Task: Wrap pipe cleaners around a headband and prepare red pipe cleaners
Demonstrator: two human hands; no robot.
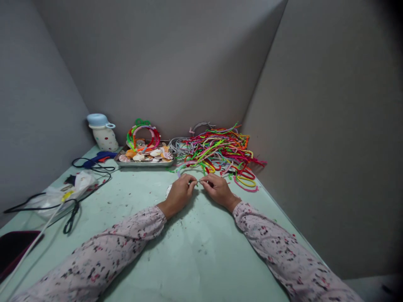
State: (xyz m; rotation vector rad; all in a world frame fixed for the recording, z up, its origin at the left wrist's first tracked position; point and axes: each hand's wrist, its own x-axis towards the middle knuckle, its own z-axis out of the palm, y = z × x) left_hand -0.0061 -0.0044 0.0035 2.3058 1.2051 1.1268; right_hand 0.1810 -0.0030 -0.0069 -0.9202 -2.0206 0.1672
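Both of my hands meet above the middle of the table, fingertips almost touching. My left hand [181, 191] is closed in a pinch on one end of a thin wire [198, 181]. On the other side my right hand [219, 189] pinches the same wire, also closed. A fuzzy hoop in lilac, red and green [180, 170] curves up just behind the hands; I cannot tell whether the wire belongs to it. Beyond lies a tangled heap of coloured pipe cleaners [220, 144], with coils of grey wire [182, 145] at its left.
A metal tray [145, 164] of seashells [138, 157] stands at the back, with finished-looking fuzzy rings [154, 136] on it. Left of it are a blue-lidded bottle [105, 136], a blue tool [91, 162], black cable [74, 218] and a plastic bag [83, 182]. Grey walls enclose the table [195, 268].
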